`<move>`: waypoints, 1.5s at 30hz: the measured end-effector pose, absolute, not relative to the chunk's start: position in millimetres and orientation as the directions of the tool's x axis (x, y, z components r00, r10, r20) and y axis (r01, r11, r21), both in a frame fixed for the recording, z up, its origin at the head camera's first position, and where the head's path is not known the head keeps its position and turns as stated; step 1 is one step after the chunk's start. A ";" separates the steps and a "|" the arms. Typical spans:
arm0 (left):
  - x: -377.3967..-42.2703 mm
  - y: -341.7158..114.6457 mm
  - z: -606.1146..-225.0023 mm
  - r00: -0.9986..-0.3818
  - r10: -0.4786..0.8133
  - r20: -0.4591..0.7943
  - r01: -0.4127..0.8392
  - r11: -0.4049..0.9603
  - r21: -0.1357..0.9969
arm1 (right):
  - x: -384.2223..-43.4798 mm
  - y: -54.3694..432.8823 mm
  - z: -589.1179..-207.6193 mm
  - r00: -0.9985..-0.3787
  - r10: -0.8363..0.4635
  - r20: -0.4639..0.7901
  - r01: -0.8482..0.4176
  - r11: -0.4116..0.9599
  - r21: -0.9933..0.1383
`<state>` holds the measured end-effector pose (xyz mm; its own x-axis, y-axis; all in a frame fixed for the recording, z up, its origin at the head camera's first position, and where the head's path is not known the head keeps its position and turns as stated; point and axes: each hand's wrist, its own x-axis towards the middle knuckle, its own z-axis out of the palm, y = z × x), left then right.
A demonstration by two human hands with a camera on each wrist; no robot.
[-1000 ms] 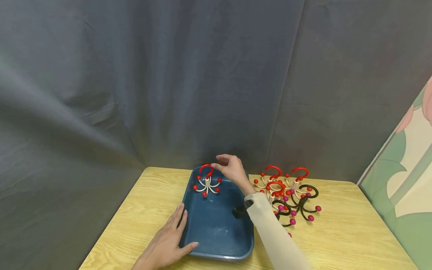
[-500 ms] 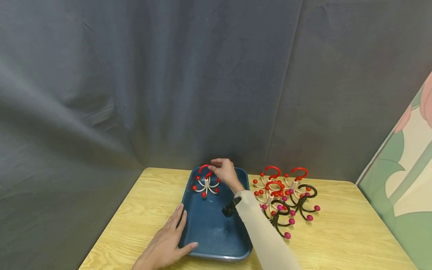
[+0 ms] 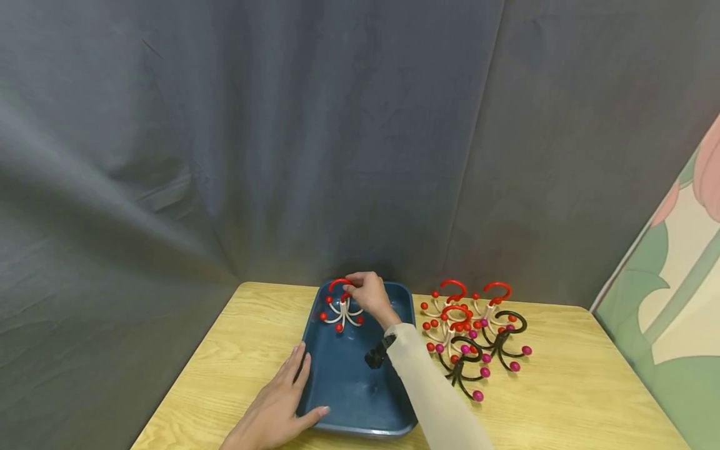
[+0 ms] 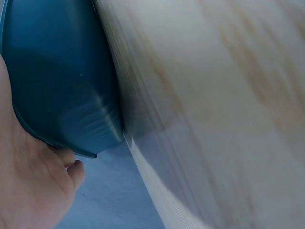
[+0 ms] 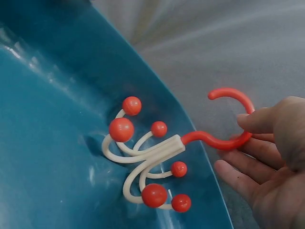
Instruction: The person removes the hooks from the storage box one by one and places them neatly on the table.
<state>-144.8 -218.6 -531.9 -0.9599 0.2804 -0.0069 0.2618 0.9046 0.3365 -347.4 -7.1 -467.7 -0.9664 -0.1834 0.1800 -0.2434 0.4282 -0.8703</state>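
My right hand pinches the red hook of a multi-arm hook hanger between thumb and fingers. White curved arms with red ball tips spread from its lower end. In the right wrist view the arms are over the blue tray's inside, while the hook reaches past the rim. Whether the balls touch the floor of the tray is hard to tell. At the tray's near left corner rests my left hand, fingers straight along the side and thumb over the front rim. The left wrist view shows the tray's outer wall.
Right of the tray, three white hangers with red hooks lie close together on the wooden table. Two black hangers with magenta balls lie nearer. A grey curtain hangs behind; a flower-patterned panel stands right.
My right hand has moved slightly left and down onto the red hook, and its fingers have closed on it. My left hand has stayed at the tray corner.
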 end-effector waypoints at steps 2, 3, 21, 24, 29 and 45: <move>-144.6 -219.3 -532.1 -0.961 0.277 -0.012 0.257 0.905 0.338 | -347.1 -8.4 -470.4 -0.967 -0.178 0.184 -0.245 0.438 -0.865; -144.6 -219.5 -532.1 -0.961 0.276 -0.015 0.255 0.906 0.339 | -347.0 -8.8 -471.3 -0.967 -0.175 0.185 -0.245 0.441 -0.864; -144.4 -219.1 -532.9 -0.963 0.269 0.021 0.261 0.909 0.326 | -335.3 3.2 -434.9 -0.941 -0.243 0.235 -0.317 0.393 -0.863; -143.7 -218.4 -533.4 -0.963 0.269 0.027 0.262 0.908 0.327 | -328.5 10.6 -421.6 -0.933 -0.235 0.271 -0.344 0.376 -0.860; -142.7 -218.5 -532.7 -0.963 0.269 0.032 0.264 0.905 0.334 | -311.7 33.5 -399.3 -0.908 -0.213 0.360 -0.415 0.351 -0.839; -140.9 -218.4 -532.7 -0.963 0.260 0.067 0.267 0.907 0.324 | -232.2 149.9 -327.3 -0.876 -0.113 0.469 -0.469 0.425 -0.774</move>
<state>-140.9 -218.4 -532.7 -0.9633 0.2599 0.0669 0.2673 0.9075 0.3241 -232.2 149.9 -327.3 -0.8759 -0.1131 0.4690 -0.4694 0.4251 -0.7740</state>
